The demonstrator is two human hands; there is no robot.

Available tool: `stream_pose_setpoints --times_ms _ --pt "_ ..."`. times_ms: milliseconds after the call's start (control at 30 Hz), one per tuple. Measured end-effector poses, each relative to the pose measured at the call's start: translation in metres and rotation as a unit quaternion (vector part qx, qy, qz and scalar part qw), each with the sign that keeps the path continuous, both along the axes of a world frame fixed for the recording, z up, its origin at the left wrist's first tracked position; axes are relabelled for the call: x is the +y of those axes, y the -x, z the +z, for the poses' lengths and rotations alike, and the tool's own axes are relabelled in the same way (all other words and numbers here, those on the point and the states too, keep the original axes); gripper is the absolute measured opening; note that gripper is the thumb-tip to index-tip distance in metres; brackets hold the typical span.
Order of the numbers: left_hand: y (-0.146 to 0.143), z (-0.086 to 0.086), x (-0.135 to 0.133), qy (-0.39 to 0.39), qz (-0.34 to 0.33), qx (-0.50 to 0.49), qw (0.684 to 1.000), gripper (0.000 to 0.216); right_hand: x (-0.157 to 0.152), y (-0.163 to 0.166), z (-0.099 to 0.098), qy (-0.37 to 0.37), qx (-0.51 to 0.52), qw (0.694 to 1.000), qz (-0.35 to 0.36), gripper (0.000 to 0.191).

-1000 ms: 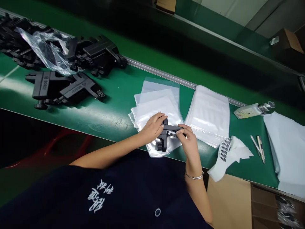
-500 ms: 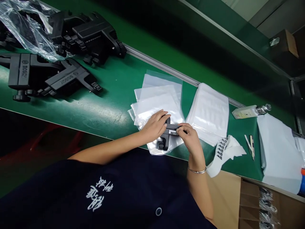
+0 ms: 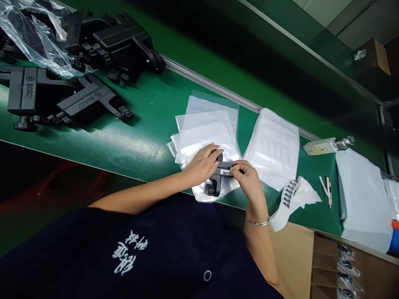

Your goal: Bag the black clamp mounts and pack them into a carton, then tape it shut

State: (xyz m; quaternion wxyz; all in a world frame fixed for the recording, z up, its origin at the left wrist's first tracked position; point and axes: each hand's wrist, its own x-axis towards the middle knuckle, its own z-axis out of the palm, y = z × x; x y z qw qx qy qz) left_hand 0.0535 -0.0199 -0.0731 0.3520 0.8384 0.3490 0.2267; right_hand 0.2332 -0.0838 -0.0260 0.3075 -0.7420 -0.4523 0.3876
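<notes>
A black plastic clamp bracket (image 3: 216,182) lies on the stack of clear plastic bags (image 3: 205,128) in front of me. My left hand (image 3: 202,165) grips its left side, fingers reaching across the top and thumb on the near side. At the right end of the bracket, my right hand (image 3: 247,177) is closed, thumb and fingers pinching around its bar. A small white label (image 3: 225,172) sits on the bar, with my right thumb at its right end. The palm side of both hands is hidden.
More black Bosch brackets (image 3: 87,99) and clear plastic wrap (image 3: 34,37) occupy the left. To the right are another bag stack (image 3: 274,145), a label strip (image 3: 289,193), a bottle (image 3: 324,146), pens (image 3: 328,191) and white sheets (image 3: 363,195). Below stands a divided carton (image 3: 326,265).
My right thumb has shifted very slightly left along the label on the bracket. The left hand and the bracket stay in place; the view has moved a little.
</notes>
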Motion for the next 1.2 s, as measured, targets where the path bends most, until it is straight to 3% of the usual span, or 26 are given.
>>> stream_pose_setpoints --times_ms 133,233,300,400,533,600,733,833,933,1000,1100,1200 --pt "0.005 0.004 -0.002 -0.065 0.01 -0.024 0.998 0.043 -0.001 0.001 0.001 -0.005 -0.017 1.0 0.007 0.021" --pt "0.013 0.01 -0.001 -0.156 -0.084 -0.037 0.984 0.034 -0.001 0.005 0.0 -0.016 -0.025 0.999 0.013 0.019" --pt "0.017 0.014 0.002 -0.197 -0.163 -0.008 0.967 0.029 -0.002 0.005 0.002 -0.02 -0.027 0.999 0.016 0.019" --pt "0.018 0.023 0.012 -0.231 -0.224 0.049 0.945 0.029 -0.011 -0.006 0.008 -0.035 0.008 0.999 0.015 0.016" --pt "0.01 0.038 0.027 -0.246 -0.298 0.098 0.917 0.026 -0.041 -0.046 0.017 -0.116 0.034 0.988 -0.101 0.026" --pt "0.002 0.046 0.032 -0.261 -0.329 0.108 0.901 0.023 -0.06 -0.066 0.016 -0.116 0.018 0.981 -0.152 0.027" --pt "-0.016 0.056 0.036 -0.291 -0.383 0.129 0.867 0.02 -0.092 -0.086 0.006 -0.089 -0.008 0.981 -0.172 0.028" --pt "-0.022 0.055 0.035 -0.294 -0.392 0.133 0.862 0.02 -0.108 -0.1 -0.003 -0.112 -0.011 0.972 -0.206 0.027" --pt "-0.019 0.05 0.03 -0.309 -0.385 0.117 0.862 0.026 -0.115 -0.138 -0.006 -0.176 -0.021 0.939 -0.295 0.03" --pt "-0.016 0.047 0.026 -0.331 -0.374 0.124 0.857 0.034 -0.117 -0.179 -0.003 -0.195 -0.083 0.902 -0.375 0.035" --pt "-0.011 0.04 0.022 -0.362 -0.338 0.117 0.861 0.04 -0.125 -0.251 0.006 -0.105 -0.219 0.853 -0.462 0.038" --pt "-0.007 0.033 0.018 -0.387 -0.296 0.064 0.871 0.038 -0.135 -0.301 0.013 -0.018 -0.255 0.845 -0.47 0.027"
